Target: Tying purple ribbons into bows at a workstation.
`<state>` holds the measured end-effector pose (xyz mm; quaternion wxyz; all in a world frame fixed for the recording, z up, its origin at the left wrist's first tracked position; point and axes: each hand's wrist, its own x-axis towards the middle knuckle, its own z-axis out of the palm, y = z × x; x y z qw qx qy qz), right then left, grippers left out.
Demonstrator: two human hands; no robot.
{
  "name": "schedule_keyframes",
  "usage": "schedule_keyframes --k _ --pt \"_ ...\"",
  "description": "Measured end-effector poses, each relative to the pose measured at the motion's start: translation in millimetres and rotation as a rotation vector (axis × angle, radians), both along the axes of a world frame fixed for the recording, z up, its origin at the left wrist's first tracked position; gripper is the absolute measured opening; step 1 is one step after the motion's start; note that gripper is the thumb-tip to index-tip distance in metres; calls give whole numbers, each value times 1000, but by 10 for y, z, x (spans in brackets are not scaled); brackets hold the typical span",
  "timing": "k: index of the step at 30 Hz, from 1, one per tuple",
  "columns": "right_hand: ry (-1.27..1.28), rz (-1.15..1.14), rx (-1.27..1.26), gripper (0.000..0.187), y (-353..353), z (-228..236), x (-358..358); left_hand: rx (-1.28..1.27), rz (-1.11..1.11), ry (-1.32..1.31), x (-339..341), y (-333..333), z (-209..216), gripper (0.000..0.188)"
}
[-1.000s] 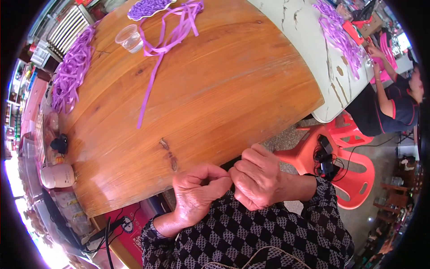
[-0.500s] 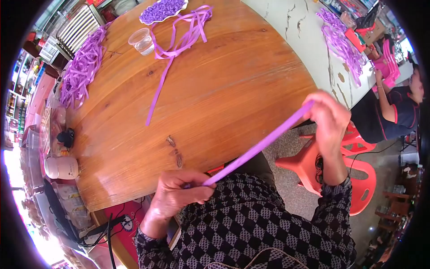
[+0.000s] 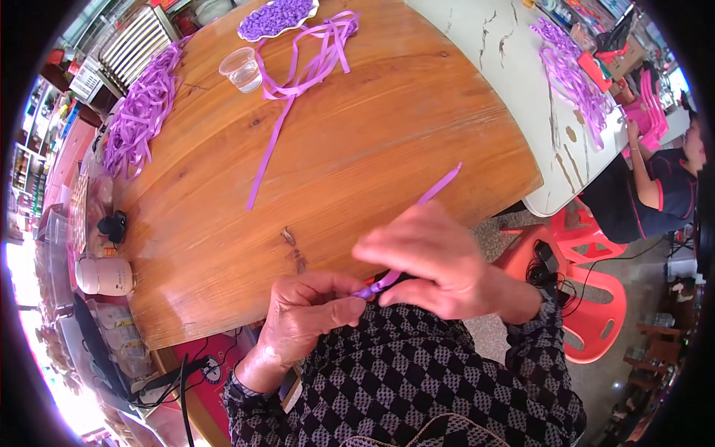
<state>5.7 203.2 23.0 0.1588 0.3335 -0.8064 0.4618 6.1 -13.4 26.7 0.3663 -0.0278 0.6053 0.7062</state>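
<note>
Close to the table's near edge, my left hand [image 3: 313,309] pinches a narrow purple ribbon [image 3: 383,281], with a small folded or twisted bit at its fingertips. Just to the right, my right hand [image 3: 439,261] has its fingers stretched out and its thumb apart, somewhat blurred. The ribbon runs into the gap between that thumb and fingers and goes behind the hand. Its free tail sticks out above the knuckles, over the wooden table [image 3: 357,171]. Whether the hidden fingers touch the ribbon does not show.
Loose purple ribbon [image 3: 320,67] lies by a clear plastic cup [image 3: 242,71] and a plate of small purple pieces [image 3: 277,18]. Ribbon heaps lie at the left edge [image 3: 145,112] and on the white table [image 3: 573,82]. Another person [image 3: 659,179] sits right, beyond red stools [image 3: 596,298].
My right hand has come left and down, close to my left hand. The ribbon, stretched taut between the hands before, now bends, and its tail stands free past the right hand.
</note>
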Motion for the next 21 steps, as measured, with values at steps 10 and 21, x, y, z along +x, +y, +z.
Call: schedule_keyframes --k 10,21 --pt "30 -5 -125 22 -42 -122 24 7 -23 102 -33 174 85 18" --pt "-532 -538 -738 10 1233 -273 -177 195 382 110 -230 -727 -20 18"
